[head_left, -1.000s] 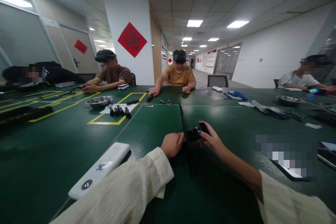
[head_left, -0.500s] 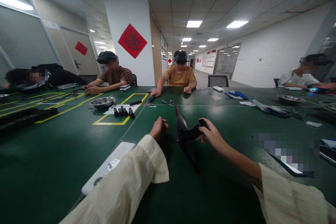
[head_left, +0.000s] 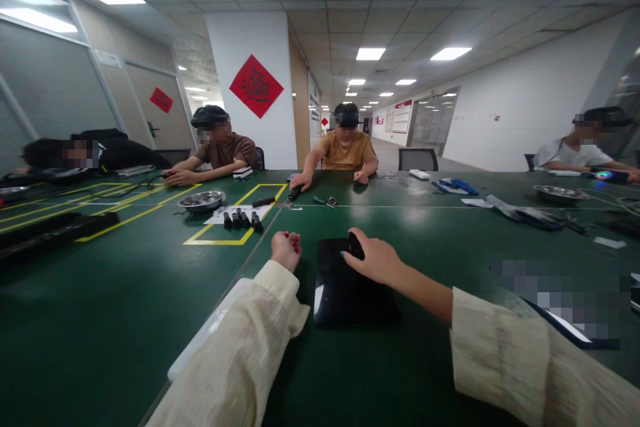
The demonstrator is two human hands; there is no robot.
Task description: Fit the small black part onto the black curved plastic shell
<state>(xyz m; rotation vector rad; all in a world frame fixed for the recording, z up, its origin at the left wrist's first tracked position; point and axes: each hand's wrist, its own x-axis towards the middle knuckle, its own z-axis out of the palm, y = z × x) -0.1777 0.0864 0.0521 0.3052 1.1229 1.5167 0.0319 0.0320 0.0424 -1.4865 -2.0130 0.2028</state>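
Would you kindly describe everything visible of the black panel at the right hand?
The black panel is roughly rectangular and glossy, like plastic or glass, with a pale reflection at its left edge. It seems to lie flat on the green table. The right hand holds a dark part near its far edge.

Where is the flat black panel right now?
In the head view, the panel is just below centre, right of the left hand, with the right hand on its far right part.
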